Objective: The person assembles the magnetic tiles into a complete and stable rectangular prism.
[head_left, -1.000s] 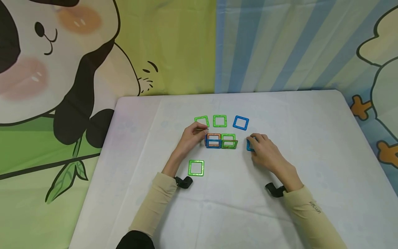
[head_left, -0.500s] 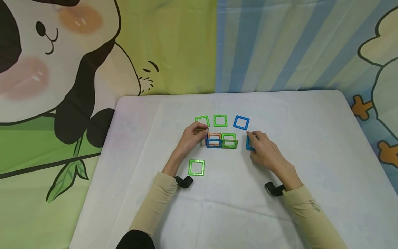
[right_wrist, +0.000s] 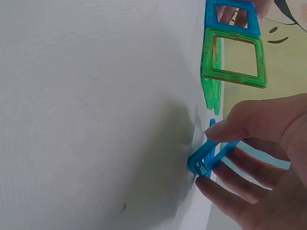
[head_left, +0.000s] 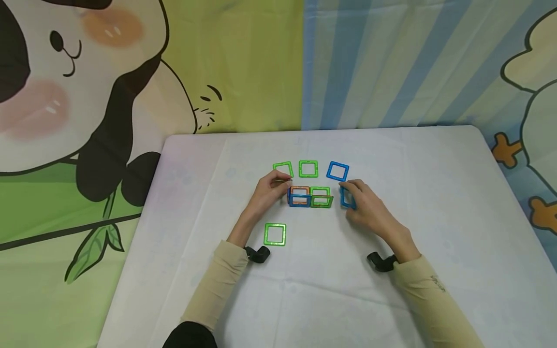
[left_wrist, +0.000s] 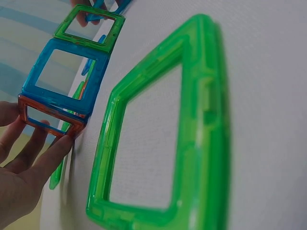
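Several square-framed magnetic tiles stand joined in a low block, with a blue tile [head_left: 299, 196] and a green tile [head_left: 321, 207] along its front. My left hand [head_left: 271, 188] grips the block's left end; in the left wrist view, its fingers are around an orange tile [left_wrist: 53, 109]. To the right of the block, my right hand [head_left: 370, 205] pinches a loose blue tile [right_wrist: 195, 164] between thumb and fingers. That tile is tilted close to the tabletop, apart from the block, and partly hidden by the hand.
Behind the block lie a green tile [head_left: 282, 165] partly covered by my left hand, another green tile [head_left: 308, 162], and a flat blue tile [head_left: 330, 170]. One more green tile [head_left: 275, 243] lies in front, near my left wrist. A white cloth covers the table [head_left: 330, 299].
My right hand has shifted slightly left with the blue tile, bringing it nearer the block. My left hand and the block hold their place.
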{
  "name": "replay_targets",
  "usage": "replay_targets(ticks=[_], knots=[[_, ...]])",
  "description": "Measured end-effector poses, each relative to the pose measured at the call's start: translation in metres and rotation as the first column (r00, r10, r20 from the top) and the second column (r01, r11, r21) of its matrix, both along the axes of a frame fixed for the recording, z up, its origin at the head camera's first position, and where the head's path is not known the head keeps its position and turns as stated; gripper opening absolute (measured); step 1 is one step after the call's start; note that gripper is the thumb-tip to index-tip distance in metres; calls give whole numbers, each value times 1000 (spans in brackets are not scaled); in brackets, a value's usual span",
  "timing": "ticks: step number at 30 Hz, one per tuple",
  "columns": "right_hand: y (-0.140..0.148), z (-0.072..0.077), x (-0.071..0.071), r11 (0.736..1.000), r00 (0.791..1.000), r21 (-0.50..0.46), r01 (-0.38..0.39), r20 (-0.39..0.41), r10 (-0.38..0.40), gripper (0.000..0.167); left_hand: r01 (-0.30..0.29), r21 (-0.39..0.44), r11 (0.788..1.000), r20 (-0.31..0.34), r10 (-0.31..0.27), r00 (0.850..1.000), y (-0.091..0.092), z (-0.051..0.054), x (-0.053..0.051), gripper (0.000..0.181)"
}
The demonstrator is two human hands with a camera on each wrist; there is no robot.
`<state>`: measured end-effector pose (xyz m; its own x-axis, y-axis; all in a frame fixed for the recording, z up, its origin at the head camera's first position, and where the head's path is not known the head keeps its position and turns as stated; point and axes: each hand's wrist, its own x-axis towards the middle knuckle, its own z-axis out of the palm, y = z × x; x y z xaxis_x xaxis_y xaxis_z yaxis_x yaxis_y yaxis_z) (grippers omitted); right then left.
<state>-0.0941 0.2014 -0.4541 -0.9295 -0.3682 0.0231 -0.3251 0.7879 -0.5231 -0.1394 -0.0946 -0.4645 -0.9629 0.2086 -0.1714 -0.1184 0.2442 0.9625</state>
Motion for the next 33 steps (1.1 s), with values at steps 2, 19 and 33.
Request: replay_targets(ticks=[2,19,33], knots=[[-1,0,-2,1000,1000,-24,-3,3,3,70,0,2,1000,1,0,1000,0,0,0,28],[-7,-3,-6,979,999,-206,-6,40,15,69,5,10,1000,3,-5,1000,-1,0,0,31],[-11,-6,-11,966,996,-257,42,92,-19,72,5,1,1000,2,-5,1000,-1,-2,-1,29]])
